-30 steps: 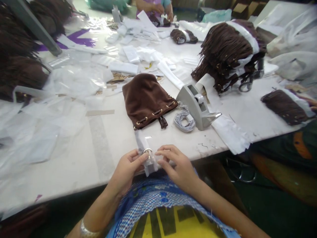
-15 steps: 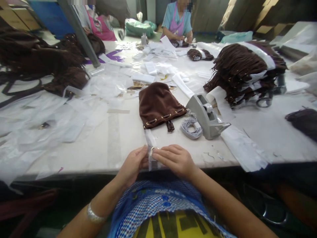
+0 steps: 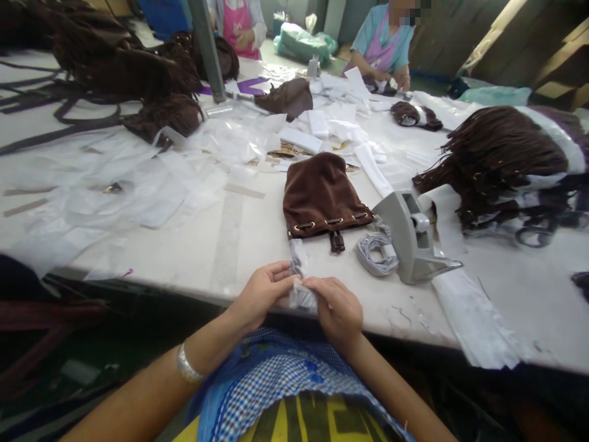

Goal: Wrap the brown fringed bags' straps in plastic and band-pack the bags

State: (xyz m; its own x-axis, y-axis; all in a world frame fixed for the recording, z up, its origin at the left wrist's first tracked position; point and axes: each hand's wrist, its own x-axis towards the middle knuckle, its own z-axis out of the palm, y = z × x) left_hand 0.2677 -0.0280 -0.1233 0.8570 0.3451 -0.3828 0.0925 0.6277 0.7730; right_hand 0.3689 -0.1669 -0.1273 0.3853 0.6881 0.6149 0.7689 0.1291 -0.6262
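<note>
A brown velvety drawstring bag (image 3: 322,193) lies on the white table, its eyelets and small tassel towards me. From its lower left corner a strap wrapped in whitish plastic (image 3: 299,258) runs down to the table's front edge. My left hand (image 3: 264,291) pinches this wrapped strap from the left. My right hand (image 3: 338,307) has its fingertips closed on the same wrapping from the right, almost touching the left fingertips. Beside the bag are a coil of grey wrapped cord (image 3: 377,253) and a grey tape dispenser (image 3: 411,239).
Fringed brown bundles (image 3: 510,159) are piled at the right. White strips (image 3: 478,319) hang over the front edge. Plastic sheets (image 3: 124,190) cover the left, with brown bags (image 3: 115,67) behind. Across the table, a person (image 3: 380,43) handles a brown item; another person (image 3: 239,27) stands left.
The view has shifted, so the scene sits further right and left-hand items lie higher. My right fingers, flatter before, are now bent in on the wrapping. A brown piece has appeared on the far table.
</note>
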